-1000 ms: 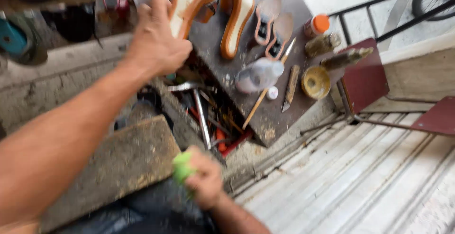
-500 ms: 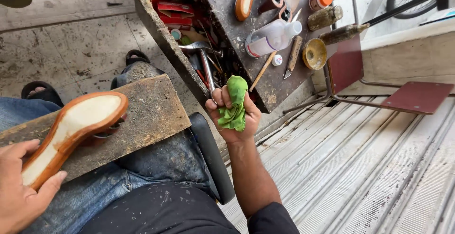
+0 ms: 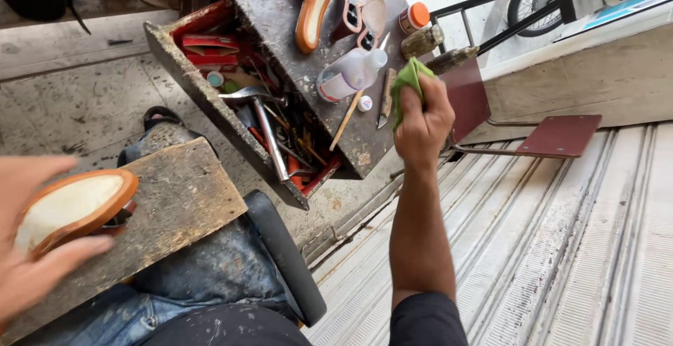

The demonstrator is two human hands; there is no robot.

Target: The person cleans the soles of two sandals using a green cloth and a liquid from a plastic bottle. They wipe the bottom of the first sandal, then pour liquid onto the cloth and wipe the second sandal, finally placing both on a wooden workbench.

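My left hand (image 3: 31, 248) holds a shoe sole (image 3: 70, 209) with an orange-brown rim and a pale inner face, low at the left, over the wooden board (image 3: 175, 199) on my lap. My right hand (image 3: 424, 121) is closed around a crumpled green cloth (image 3: 408, 83) and hovers over the right edge of the dark worktop (image 3: 280, 9). Just left of that hand lie a small knife (image 3: 385, 97), a wooden stick (image 3: 347, 118) and a clear plastic bottle (image 3: 348, 74) on its side.
An open tool drawer (image 3: 266, 129) holds a hammer (image 3: 263, 118) and red items. On the worktop sit another sole (image 3: 315, 6), shoe parts, an orange-capped jar (image 3: 413, 18) and a dark bottle (image 3: 422, 39). A dark red metal bracket (image 3: 557, 136) lies on the ribbed metal floor (image 3: 561, 248).
My right hand has carried the green cloth up and to the right, to the worktop's edge. My left hand has brought the sole down onto my lap from up at the worktop.
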